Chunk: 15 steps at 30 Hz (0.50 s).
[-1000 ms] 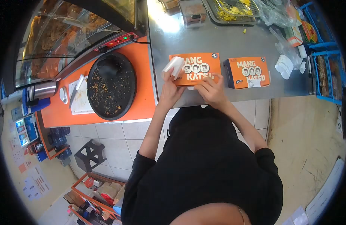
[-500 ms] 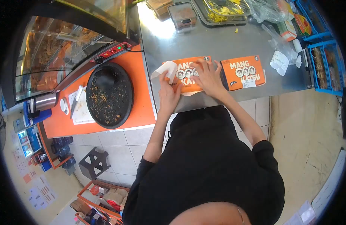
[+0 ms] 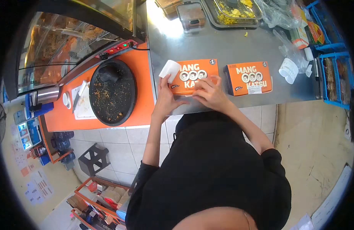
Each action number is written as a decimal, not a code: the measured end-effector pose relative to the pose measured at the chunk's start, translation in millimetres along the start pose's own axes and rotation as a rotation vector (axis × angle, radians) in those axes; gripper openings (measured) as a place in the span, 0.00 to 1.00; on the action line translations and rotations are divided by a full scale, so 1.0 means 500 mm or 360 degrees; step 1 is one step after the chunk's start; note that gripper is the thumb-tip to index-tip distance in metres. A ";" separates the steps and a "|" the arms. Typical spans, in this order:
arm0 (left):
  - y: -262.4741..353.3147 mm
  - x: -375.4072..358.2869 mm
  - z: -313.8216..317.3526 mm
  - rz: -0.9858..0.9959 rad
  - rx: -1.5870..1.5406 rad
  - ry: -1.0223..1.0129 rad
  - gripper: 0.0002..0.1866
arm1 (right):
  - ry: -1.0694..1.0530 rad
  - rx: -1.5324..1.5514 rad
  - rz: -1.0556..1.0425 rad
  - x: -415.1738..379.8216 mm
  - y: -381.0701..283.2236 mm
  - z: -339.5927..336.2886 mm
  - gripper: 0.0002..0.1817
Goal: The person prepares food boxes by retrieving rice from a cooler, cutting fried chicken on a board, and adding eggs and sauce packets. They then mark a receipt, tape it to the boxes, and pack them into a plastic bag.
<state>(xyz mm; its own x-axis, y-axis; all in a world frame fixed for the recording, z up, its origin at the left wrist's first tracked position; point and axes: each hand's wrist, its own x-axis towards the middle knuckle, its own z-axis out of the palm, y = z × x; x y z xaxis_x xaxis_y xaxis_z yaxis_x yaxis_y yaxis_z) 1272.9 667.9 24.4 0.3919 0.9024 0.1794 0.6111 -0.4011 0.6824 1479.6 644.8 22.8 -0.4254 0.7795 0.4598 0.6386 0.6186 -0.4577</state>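
An orange food box (image 3: 198, 68) printed "MANG KATSU" lies on the steel counter in front of me, its lid down. At its left corner, a curled white paper strip (image 3: 169, 70) is at the fingertips of my left hand (image 3: 165, 100), whose thumb stretches to the right, apart from the fingers. My right hand (image 3: 212, 94) has curled fingers on the box's front edge, with the index finger raised. To the right sits a second orange box (image 3: 246, 78), closed, with a white printed label (image 3: 255, 89) on its front; neither hand touches it.
A round black tray (image 3: 113, 103) with crumbs and a knife on a white board (image 3: 85, 105) are to the left, below a glass food warmer (image 3: 69, 50). Clear containers (image 3: 190, 14) and a wire-rack tray (image 3: 232, 25) stand behind. A paper roll (image 3: 288, 70) and blue baskets (image 3: 334, 76) are right.
My right hand has moved from the box's top down to its front edge. The left thumb has come off the lid, and the white strip has shifted and curled upward.
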 end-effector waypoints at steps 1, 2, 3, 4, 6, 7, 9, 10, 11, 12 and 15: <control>-0.003 0.007 0.002 0.0044 0.0201 -0.0015 0.53 | -0.0001 0.0005 0.0001 0.003 0.004 0.002 0.07; -0.009 0.011 0.007 0.0037 0.0203 -0.0018 0.53 | 0.0020 0.0053 0.0018 0.008 0.009 0.006 0.06; -0.015 0.019 0.016 0.0079 0.0229 0.0008 0.52 | 0.0043 0.0094 0.0030 0.014 0.016 0.008 0.06; -0.018 0.021 0.022 0.0119 0.0254 0.0033 0.51 | 0.0041 0.0096 0.0028 0.018 0.017 0.007 0.06; -0.025 0.017 0.028 0.0043 0.0126 0.0034 0.50 | 0.0101 0.0150 0.0176 0.026 0.018 0.004 0.07; -0.025 0.017 0.029 -0.0030 -0.0006 0.0035 0.49 | 0.0105 0.0149 0.0177 0.025 0.017 0.006 0.07; -0.020 0.014 0.034 -0.0073 -0.0104 0.0049 0.48 | 0.0110 -0.0001 0.0287 0.017 0.015 0.011 0.15; -0.019 0.013 0.036 -0.0121 -0.0201 0.0065 0.47 | 0.0114 -0.0009 0.0293 0.021 0.010 0.004 0.15; -0.022 0.012 0.038 -0.0113 -0.0205 0.0057 0.47 | 0.0059 -0.0119 0.0467 0.030 0.002 -0.006 0.20; -0.027 0.010 0.040 -0.0071 -0.0136 0.0056 0.47 | 0.0004 -0.0228 0.0640 0.035 -0.003 -0.012 0.25; -0.024 0.010 0.037 0.0012 -0.0041 0.0060 0.47 | -0.0055 -0.0472 0.0682 0.022 0.002 0.010 0.33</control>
<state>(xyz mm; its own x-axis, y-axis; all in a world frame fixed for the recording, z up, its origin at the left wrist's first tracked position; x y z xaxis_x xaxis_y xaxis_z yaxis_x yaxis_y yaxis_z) 1280.2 674.4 4.3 0.3701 0.9047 0.2109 0.5902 -0.4043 0.6987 1472.1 654.6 23.5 -0.1039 0.9624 0.2509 0.9121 0.1928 -0.3619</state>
